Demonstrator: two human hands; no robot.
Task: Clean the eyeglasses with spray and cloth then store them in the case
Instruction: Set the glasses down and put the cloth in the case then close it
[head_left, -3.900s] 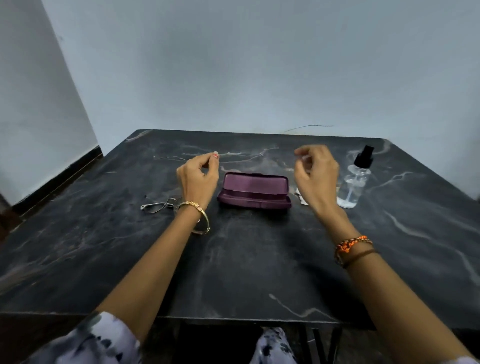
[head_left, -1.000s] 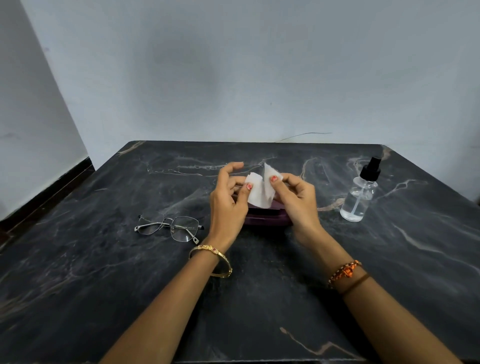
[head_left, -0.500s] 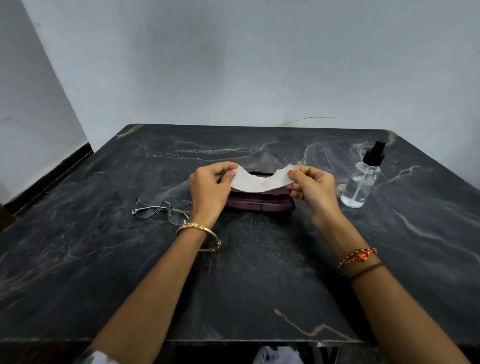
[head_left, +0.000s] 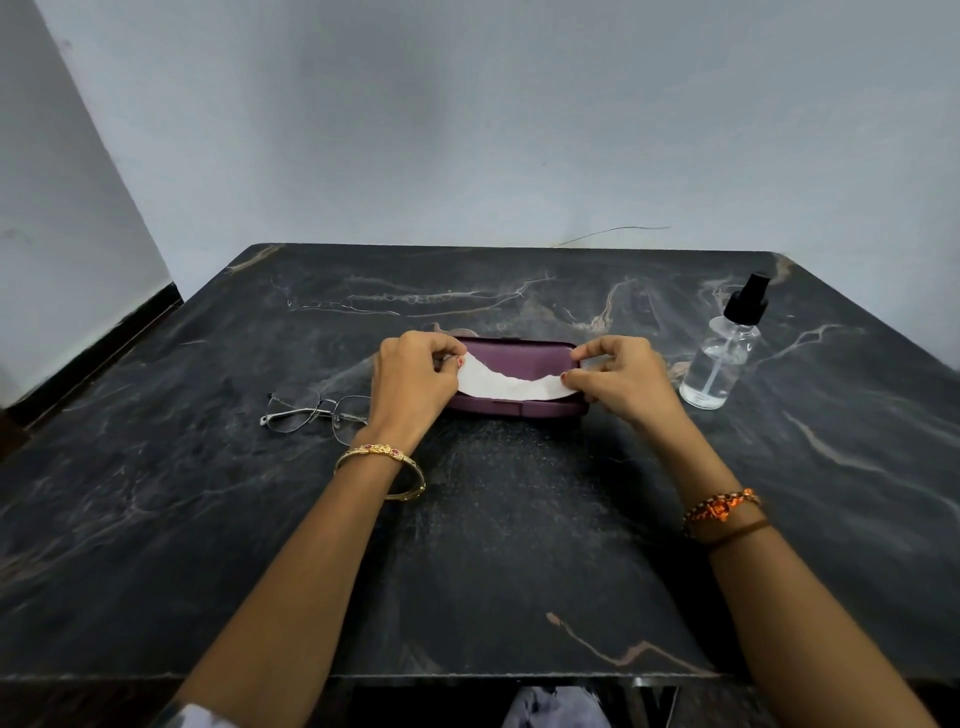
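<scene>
compared with half a second ago, the white cloth (head_left: 506, 385) has been drawn out wider between the two hands and lowered a little, so that it sags in a shallow curve in front of the case (head_left: 519, 382); a second ago it was still bunched and folded upright between the fingers. the eyeglasses (head_left: 311, 415) and the spray bottle (head_left: 722, 358) are seen lying where they lay before.

the cloth is pinched at its left end by the left hand (head_left: 410, 384), thumb and fingertips being curled closed on the edge, and at its right end by the right hand (head_left: 623, 382) in the same closed pinch. the cloth is thin, matte and limp, a long strip with a slightly ragged lower edge.

the case is a closed, oblong, rounded shell in a dull purple, laid flat on the table (head_left: 493, 545) just behind the cloth. the eyeglasses are thin wire-framed, with clear rounded lenses, and are placed on the table to the left of the case, their right lens partly hidden behind the left wrist. the spray bottle is clear, cylindrical, with a black pump top, a thin dip tube and a little clear liquid, and is stood upright to the right of the case. the table is dark polished stone, veined in pale streaks.

a gold bangle (head_left: 382, 467) is worn on the left wrist and an orange woven band (head_left: 722, 506) on the right.
</scene>
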